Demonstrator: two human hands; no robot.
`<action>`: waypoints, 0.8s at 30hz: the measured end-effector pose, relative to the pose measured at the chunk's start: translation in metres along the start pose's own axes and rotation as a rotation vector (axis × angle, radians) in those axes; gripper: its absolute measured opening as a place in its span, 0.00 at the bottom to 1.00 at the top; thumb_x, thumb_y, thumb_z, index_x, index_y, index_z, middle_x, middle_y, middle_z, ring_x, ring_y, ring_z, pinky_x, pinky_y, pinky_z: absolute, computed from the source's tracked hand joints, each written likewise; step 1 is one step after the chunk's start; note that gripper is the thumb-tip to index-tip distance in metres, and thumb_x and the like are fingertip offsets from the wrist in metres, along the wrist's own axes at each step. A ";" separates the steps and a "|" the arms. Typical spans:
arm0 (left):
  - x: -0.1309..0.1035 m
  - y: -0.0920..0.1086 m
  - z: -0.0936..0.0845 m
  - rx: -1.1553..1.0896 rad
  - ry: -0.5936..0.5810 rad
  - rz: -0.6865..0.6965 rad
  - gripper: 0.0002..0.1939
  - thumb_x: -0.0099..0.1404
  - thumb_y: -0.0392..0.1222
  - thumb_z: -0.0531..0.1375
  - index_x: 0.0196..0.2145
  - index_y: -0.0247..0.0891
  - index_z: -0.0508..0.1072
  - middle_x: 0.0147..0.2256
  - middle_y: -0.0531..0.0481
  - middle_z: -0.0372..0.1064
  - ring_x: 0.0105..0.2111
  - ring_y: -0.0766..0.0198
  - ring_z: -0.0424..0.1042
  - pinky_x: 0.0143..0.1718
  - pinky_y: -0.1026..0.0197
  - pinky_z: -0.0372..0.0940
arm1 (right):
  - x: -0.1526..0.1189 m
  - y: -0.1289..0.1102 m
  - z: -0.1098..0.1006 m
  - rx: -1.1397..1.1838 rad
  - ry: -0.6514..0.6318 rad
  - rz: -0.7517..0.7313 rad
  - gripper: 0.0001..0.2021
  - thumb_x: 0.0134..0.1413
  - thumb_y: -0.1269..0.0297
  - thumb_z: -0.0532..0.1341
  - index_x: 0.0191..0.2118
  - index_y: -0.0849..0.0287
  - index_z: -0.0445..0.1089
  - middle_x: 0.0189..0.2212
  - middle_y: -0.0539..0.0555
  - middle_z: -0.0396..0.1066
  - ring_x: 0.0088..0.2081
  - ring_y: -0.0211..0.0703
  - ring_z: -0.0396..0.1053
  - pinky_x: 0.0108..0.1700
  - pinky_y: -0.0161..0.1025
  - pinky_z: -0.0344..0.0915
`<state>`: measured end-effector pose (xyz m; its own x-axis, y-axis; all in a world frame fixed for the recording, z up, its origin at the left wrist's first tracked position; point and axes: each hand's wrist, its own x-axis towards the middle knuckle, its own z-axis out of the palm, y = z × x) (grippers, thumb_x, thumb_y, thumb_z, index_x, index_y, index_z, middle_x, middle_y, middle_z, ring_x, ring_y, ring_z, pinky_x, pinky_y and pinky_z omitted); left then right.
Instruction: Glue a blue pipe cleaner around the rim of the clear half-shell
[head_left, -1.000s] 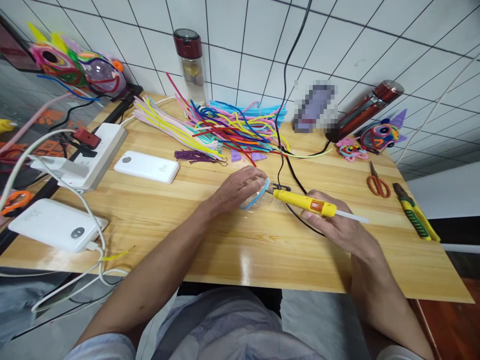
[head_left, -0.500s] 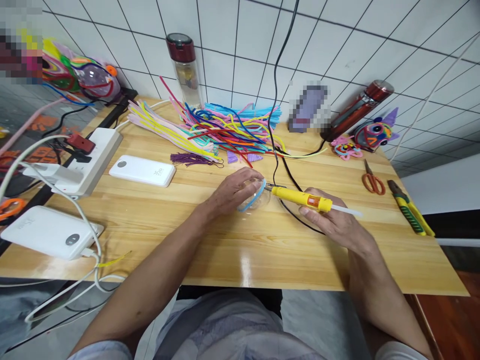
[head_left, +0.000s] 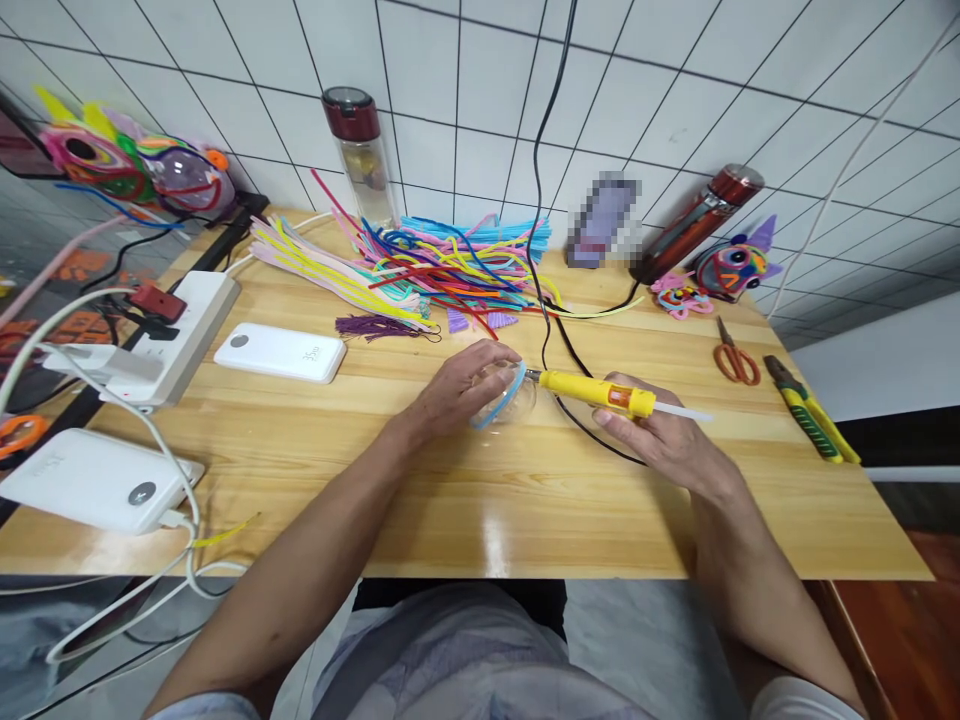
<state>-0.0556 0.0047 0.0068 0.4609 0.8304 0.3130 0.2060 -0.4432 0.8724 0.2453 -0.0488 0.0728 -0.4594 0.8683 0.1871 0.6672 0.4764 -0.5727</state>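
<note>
My left hand (head_left: 476, 382) is closed around a clear plastic ball (head_left: 523, 408) that rests on the wooden table. A light-blue pipe cleaner (head_left: 493, 411) runs across the ball, and my fingers press near its upper end. In my right hand (head_left: 660, 425) is a yellow hot glue gun (head_left: 589, 390), with a whitish glue stick (head_left: 686, 410) sticking out of its back. Its metal nozzle points left and is at the upper end of the blue strip; whether it touches cannot be made out.
Colourful pipe cleaners (head_left: 450, 262) lie in a heap at the back, near a glass bottle (head_left: 364, 165). White power banks (head_left: 281, 352) and a power strip (head_left: 187, 335) occupy the left. Scissors (head_left: 735, 360) and pliers (head_left: 810, 415) lie right. A black cord (head_left: 541, 230) hangs behind the glue gun.
The camera view has shifted slightly. My hands, the ball and the glue gun keep nearly the same positions relative to each other.
</note>
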 end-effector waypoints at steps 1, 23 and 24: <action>0.000 0.000 0.000 -0.001 0.001 0.000 0.21 0.78 0.57 0.57 0.54 0.41 0.79 0.56 0.40 0.80 0.56 0.52 0.78 0.56 0.52 0.74 | 0.000 0.001 0.000 -0.001 0.000 0.005 0.15 0.76 0.50 0.60 0.37 0.52 0.65 0.29 0.48 0.68 0.27 0.41 0.63 0.32 0.41 0.62; -0.003 -0.003 -0.002 -0.052 0.020 0.093 0.20 0.79 0.56 0.59 0.53 0.40 0.81 0.55 0.39 0.81 0.58 0.51 0.78 0.63 0.48 0.71 | -0.001 0.012 0.004 0.071 0.009 0.091 0.19 0.74 0.45 0.60 0.36 0.53 0.66 0.29 0.49 0.68 0.28 0.42 0.64 0.32 0.40 0.60; -0.004 -0.002 -0.002 -0.060 0.020 0.095 0.19 0.79 0.56 0.59 0.53 0.40 0.81 0.55 0.39 0.81 0.58 0.51 0.79 0.63 0.48 0.71 | -0.001 0.012 0.004 0.077 0.003 0.097 0.19 0.73 0.44 0.59 0.35 0.53 0.66 0.29 0.49 0.68 0.28 0.41 0.63 0.32 0.40 0.60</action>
<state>-0.0596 0.0035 0.0046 0.4584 0.7925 0.4023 0.1101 -0.4998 0.8591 0.2511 -0.0442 0.0628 -0.3933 0.9101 0.1300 0.6611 0.3783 -0.6480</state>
